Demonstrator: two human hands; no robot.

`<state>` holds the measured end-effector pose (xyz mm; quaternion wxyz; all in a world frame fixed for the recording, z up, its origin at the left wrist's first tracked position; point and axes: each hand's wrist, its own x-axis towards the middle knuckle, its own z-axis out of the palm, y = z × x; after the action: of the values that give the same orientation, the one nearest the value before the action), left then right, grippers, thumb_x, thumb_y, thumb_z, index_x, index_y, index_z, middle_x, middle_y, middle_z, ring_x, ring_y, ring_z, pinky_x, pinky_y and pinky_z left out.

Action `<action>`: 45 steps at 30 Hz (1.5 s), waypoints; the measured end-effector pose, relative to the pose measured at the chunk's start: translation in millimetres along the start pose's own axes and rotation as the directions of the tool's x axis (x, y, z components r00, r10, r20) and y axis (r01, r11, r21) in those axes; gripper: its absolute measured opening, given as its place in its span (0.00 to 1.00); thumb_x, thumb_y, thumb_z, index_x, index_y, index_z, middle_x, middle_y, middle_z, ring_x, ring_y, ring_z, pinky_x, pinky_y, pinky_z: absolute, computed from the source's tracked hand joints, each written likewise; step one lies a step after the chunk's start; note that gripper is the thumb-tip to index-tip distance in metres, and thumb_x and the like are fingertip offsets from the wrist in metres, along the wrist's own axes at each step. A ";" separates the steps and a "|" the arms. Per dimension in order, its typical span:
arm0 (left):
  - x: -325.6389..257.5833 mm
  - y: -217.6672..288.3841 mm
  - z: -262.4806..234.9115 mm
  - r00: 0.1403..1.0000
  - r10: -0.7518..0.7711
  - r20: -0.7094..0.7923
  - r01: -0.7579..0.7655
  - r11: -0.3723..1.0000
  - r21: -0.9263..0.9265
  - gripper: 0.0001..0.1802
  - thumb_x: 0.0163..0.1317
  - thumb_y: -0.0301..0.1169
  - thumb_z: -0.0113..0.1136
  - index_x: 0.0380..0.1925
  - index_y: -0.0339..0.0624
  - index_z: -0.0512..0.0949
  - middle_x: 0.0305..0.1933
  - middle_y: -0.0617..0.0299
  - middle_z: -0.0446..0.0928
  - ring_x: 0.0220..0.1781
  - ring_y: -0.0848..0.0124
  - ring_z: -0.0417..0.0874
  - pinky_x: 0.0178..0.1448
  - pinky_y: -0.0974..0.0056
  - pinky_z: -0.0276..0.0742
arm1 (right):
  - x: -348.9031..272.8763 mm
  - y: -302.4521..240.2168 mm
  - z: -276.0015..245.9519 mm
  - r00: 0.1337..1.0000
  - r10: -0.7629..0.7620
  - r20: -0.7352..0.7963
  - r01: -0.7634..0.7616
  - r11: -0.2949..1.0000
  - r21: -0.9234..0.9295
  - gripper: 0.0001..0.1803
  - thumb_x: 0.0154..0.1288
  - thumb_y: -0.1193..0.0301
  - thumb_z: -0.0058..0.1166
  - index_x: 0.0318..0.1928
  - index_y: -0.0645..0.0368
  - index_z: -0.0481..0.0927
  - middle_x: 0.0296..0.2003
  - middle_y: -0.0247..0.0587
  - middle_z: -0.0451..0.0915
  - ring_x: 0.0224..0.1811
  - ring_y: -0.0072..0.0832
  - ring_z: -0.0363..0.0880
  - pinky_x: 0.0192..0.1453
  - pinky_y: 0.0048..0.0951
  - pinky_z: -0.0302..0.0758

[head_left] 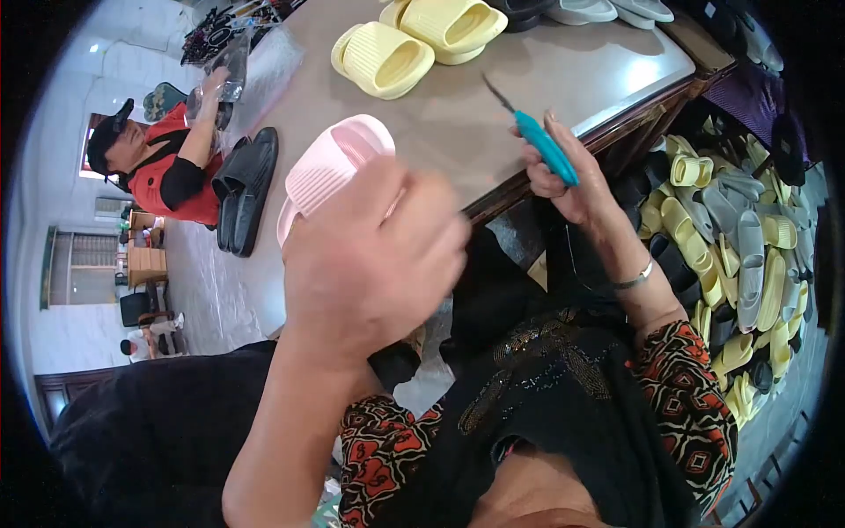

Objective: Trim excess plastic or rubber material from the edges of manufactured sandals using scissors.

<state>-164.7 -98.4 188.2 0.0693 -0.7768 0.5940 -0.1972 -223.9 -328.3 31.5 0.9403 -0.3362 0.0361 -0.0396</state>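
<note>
Left hand (pixel 374 264) wrapped around a pink slipper (pixel 330 172), raised over the near edge of the bench (pixel 493 114), sole's long axis running up-left away from the hand. Right hand (pixel 568 180) closed on a teal-handled knife (pixel 532 132), blade aimed up-left, to the slipper's right and near it.

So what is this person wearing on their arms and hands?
Both forearms are bare, with no gloves on the left hand or the right hand. Short patterned sleeves in red, orange and black, with diamond shapes, end near the elbows. A thin silver bracelet circles the right wrist.
</note>
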 end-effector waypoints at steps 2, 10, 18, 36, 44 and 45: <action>-26.3 -9.1 14.1 0.967 -0.056 0.247 0.041 0.997 0.064 0.06 0.50 0.28 0.53 0.29 0.41 0.70 0.34 0.67 0.70 0.46 0.69 0.73 0.44 0.68 0.69 | -3.9 -1.2 -4.3 0.997 0.030 0.071 -0.031 1.000 0.004 0.17 0.66 0.67 0.46 0.52 0.63 0.68 0.34 0.33 0.69 0.23 0.13 0.66 0.20 0.13 0.60; -25.1 -37.2 17.6 0.998 -0.026 0.057 0.038 0.976 -0.215 0.04 0.44 0.26 0.53 0.19 0.38 0.75 0.31 0.63 0.73 0.45 0.63 0.76 0.46 0.64 0.74 | -15.6 13.9 4.6 0.943 0.147 0.299 -0.191 0.974 0.123 0.23 0.59 0.66 0.55 0.51 0.65 0.67 0.32 0.34 0.65 0.21 0.14 0.60 0.20 0.12 0.54; -69.0 -54.6 9.1 0.989 -0.015 0.145 0.008 0.999 0.045 0.03 0.40 0.24 0.52 0.17 0.37 0.75 0.32 0.59 0.73 0.47 0.61 0.76 0.48 0.62 0.75 | -27.9 41.9 18.6 0.951 0.235 0.199 -0.303 0.827 0.473 0.29 0.54 0.62 0.61 0.52 0.63 0.68 0.39 0.40 0.69 0.26 0.22 0.65 0.23 0.20 0.63; -113.5 -60.5 147.9 0.661 -0.747 -0.070 0.332 0.374 -0.866 0.14 0.57 0.14 0.55 0.44 0.33 0.78 0.43 0.59 0.79 0.45 0.72 0.78 0.51 0.70 0.70 | -98.2 74.8 -9.4 0.970 0.213 -0.118 -0.241 0.760 -0.603 0.36 0.57 0.64 0.62 0.64 0.60 0.64 0.29 0.26 0.69 0.30 0.14 0.65 0.36 0.18 0.66; -96.6 -52.6 144.3 0.726 -0.643 -0.244 0.371 0.665 -0.648 0.15 0.53 0.14 0.55 0.42 0.33 0.78 0.42 0.51 0.80 0.46 0.61 0.80 0.52 0.65 0.72 | -91.6 72.1 -34.3 0.976 -0.177 -0.126 0.002 0.586 -0.810 0.35 0.55 0.78 0.62 0.64 0.57 0.64 0.30 0.26 0.70 0.32 0.14 0.67 0.40 0.16 0.68; -92.4 -51.5 143.8 0.730 -0.635 -0.252 0.372 0.679 -0.633 0.14 0.52 0.14 0.55 0.41 0.33 0.79 0.42 0.50 0.80 0.47 0.60 0.80 0.52 0.64 0.72 | -90.4 70.8 -36.5 0.969 -0.215 -0.121 0.025 0.575 -0.818 0.36 0.55 0.79 0.63 0.64 0.56 0.65 0.31 0.26 0.70 0.33 0.14 0.68 0.40 0.16 0.68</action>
<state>-82.7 -14.1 53.9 -0.3526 -0.8307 0.3775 -0.2075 -313.7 -287.8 -37.9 0.6688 -0.7234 0.1249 -0.1177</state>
